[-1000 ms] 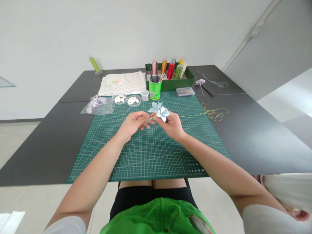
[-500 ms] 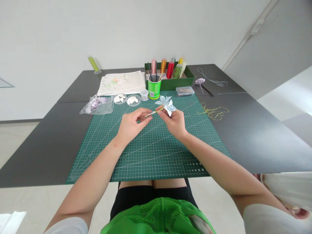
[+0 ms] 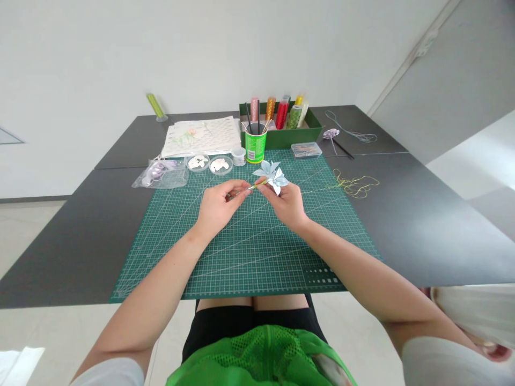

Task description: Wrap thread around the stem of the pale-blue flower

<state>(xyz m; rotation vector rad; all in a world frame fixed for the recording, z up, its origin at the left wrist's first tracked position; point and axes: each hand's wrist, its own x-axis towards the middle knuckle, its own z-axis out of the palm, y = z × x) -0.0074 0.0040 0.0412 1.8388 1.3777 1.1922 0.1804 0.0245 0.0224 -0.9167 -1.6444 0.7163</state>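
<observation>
Pale blue artificial flowers (image 3: 277, 179) with pointed petals are held above the green cutting mat (image 3: 241, 252). Their thin stem (image 3: 258, 185), yellow-green near the blooms and silvery farther left, runs between both hands. My left hand (image 3: 221, 202) is closed, thumb and fingertips pinching the silvery end. At the other end my right hand (image 3: 286, 202) grips the stem just below the petals, with thumb and forefinger on the yellow-green part. The petals partly cover the right fingers, and the stem's far left end is hidden by the left fingers.
Behind the hands stand a green can (image 3: 255, 145) of sticks, small round dishes (image 3: 220, 165) with white pieces, and a green box (image 3: 292, 139) of thread spools. A plastic bag (image 3: 161, 174) lies left; loose yellow-green thread (image 3: 356, 186) and a clear case (image 3: 306, 150) lie right.
The flowers have shifted slightly left and down, and the stem now lies a little flatter. The left fingertips sit closer to the yellow-green part. Both hands keep their grip.
</observation>
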